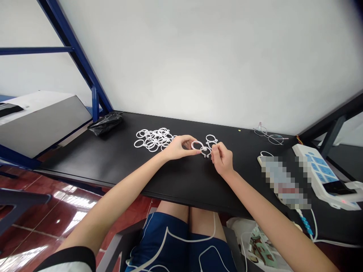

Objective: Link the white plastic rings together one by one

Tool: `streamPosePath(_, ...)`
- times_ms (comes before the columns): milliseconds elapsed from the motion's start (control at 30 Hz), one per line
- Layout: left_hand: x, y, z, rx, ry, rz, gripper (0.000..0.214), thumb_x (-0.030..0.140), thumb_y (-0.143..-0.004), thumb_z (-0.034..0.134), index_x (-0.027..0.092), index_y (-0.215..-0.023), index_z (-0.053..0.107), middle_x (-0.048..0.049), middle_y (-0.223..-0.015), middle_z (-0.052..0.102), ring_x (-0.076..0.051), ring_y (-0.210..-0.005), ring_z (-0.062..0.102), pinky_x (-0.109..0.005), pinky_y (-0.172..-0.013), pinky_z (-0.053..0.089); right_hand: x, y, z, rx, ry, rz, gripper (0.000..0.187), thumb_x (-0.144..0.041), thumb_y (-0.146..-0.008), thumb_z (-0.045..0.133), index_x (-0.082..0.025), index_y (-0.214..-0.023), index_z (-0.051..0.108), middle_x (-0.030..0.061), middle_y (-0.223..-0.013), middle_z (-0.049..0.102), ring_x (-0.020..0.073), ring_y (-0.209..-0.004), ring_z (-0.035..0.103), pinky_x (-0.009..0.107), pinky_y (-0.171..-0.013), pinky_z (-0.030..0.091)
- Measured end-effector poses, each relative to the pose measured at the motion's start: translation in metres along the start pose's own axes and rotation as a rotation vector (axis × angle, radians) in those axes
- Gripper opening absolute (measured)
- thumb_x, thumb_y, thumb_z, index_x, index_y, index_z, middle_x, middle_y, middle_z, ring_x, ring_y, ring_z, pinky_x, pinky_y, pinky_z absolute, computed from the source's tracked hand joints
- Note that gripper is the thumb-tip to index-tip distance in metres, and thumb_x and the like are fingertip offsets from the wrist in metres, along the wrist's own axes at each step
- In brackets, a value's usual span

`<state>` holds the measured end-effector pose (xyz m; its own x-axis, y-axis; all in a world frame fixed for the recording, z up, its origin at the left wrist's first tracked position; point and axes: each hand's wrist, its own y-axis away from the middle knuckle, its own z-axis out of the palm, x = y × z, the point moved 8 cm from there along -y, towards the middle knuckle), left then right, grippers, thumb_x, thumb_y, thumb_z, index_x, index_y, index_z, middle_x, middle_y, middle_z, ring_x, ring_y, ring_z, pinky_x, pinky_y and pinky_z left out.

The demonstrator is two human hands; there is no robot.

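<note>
My left hand (179, 146) pinches a white plastic ring (197, 145) above the black table (113, 158). My right hand (222, 158) pinches a second white ring piece (206, 151) that touches the first one. Both hands meet over the middle of the table. A pile of several white rings (153, 139) lies just left of my left hand. A couple of linked white rings (211, 139) lie just behind my right hand.
A crumpled black bag (105, 123) lies at the table's back left. Glasses (269, 135) rest at the back right, near a white power strip (317, 170) and cables. A blue steel frame (79, 60) stands on the left against the white wall.
</note>
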<state>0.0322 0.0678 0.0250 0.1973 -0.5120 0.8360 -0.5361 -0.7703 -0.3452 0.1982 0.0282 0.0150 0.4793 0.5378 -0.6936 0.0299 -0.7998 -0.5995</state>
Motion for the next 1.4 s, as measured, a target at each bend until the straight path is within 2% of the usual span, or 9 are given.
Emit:
streamPosePath(133, 0.013, 0.004, -0.016, 0.226, -0.390, 0.155, 0.036, 0.037, -0.084, 0.064, 0.015, -0.112, 0.061, -0.0033, -0.081, 0.059, -0.014, -0.071, 0.053, -0.027, -0.069, 0.044, 0.000, -0.001, 0.000, 0.001, 0.007, 0.008, 0.038, -0.045, -0.099, 0.042, -0.022, -0.068, 0.041, -0.0054, -0.049, 0.044, 0.0085, -0.039, 0.043, 0.022, -0.042, 0.034)
streamPosePath(233, 0.015, 0.004, -0.021, 0.260, -0.586, 0.178, 0.034, 0.039, -0.086, 0.061, 0.014, -0.108, 0.060, -0.0037, -0.080, 0.058, -0.015, -0.071, 0.053, -0.028, -0.068, 0.042, -0.001, -0.002, 0.001, 0.003, 0.001, 0.011, 0.038, -0.045, -0.098, 0.045, -0.023, -0.068, 0.039, -0.0054, -0.049, 0.044, 0.0087, -0.039, 0.043, 0.022, -0.041, 0.035)
streamPosePath(333, 0.009, 0.002, -0.029, 0.267, -0.741, 0.126, 0.034, 0.043, -0.087, 0.059, 0.014, -0.105, 0.061, -0.0062, -0.086, 0.061, -0.018, -0.076, 0.056, -0.031, -0.074, 0.042, -0.003, -0.002, 0.001, 0.008, -0.004, 0.015, 0.037, -0.046, -0.097, 0.048, -0.023, -0.069, 0.038, -0.0054, -0.049, 0.044, 0.0089, -0.039, 0.043, 0.022, -0.040, 0.035)
streamPosePath(467, -0.004, 0.002, -0.048, 0.343, -0.953, -0.024, 0.037, 0.045, -0.091, 0.052, 0.015, -0.111, 0.063, -0.0119, -0.101, 0.062, -0.027, -0.097, 0.057, -0.038, -0.086, 0.041, -0.003, -0.003, 0.001, 0.014, -0.016, 0.011, 0.038, -0.046, -0.096, 0.048, -0.023, -0.068, 0.037, -0.0057, -0.048, 0.044, 0.0088, -0.039, 0.042, 0.022, -0.040, 0.035)
streamPosePath(633, -0.021, 0.006, -0.068, 0.360, -1.056, -0.219, 0.038, 0.046, -0.092, 0.051, 0.015, -0.109, 0.065, -0.0156, -0.111, 0.060, -0.032, -0.104, 0.054, -0.043, -0.089, 0.039, -0.003, -0.002, 0.001, 0.013, -0.016, 0.018, 0.037, -0.044, -0.096, 0.049, -0.023, -0.068, 0.038, -0.0057, -0.049, 0.043, 0.0089, -0.040, 0.042, 0.022, -0.041, 0.036)
streamPosePath(767, -0.030, 0.009, -0.078, 0.365, -1.119, -0.315, 0.038, 0.045, -0.092, 0.050, 0.013, -0.105, 0.066, -0.0183, -0.116, 0.058, -0.034, -0.107, 0.052, -0.044, -0.090, 0.038, -0.004, -0.003, 0.001, 0.014, -0.009, 0.010, 0.036, -0.042, -0.096, 0.049, -0.023, -0.068, 0.038, -0.0060, -0.049, 0.042, 0.0085, -0.039, 0.041, 0.023, -0.041, 0.034)
streamPosePath(1067, -0.047, 0.011, -0.079, 0.270, -1.187, -0.471, 0.044, 0.046, -0.091, 0.049, 0.009, -0.104, 0.069, -0.0217, -0.117, 0.059, -0.036, -0.107, 0.054, -0.044, -0.087, 0.040, -0.004, -0.004, 0.002, 0.014, -0.012, 0.008, 0.034, -0.039, -0.096, 0.049, -0.023, -0.069, 0.039, -0.0066, -0.048, 0.041, 0.0086, -0.039, 0.040, 0.023, -0.042, 0.033)
streamPosePath(1400, -0.055, 0.012, -0.080, 0.228, -1.217, -0.522, 0.049, 0.049, -0.092, 0.046, 0.008, -0.102, 0.070, -0.0204, -0.114, 0.062, -0.035, -0.107, 0.054, -0.045, -0.089, 0.042, 0.000, -0.004, 0.002, 0.012, -0.018, 0.019, 0.033, -0.038, -0.096, 0.050, -0.022, -0.069, 0.040, -0.0070, -0.048, 0.041, 0.0079, -0.039, 0.040, 0.022, -0.042, 0.033)
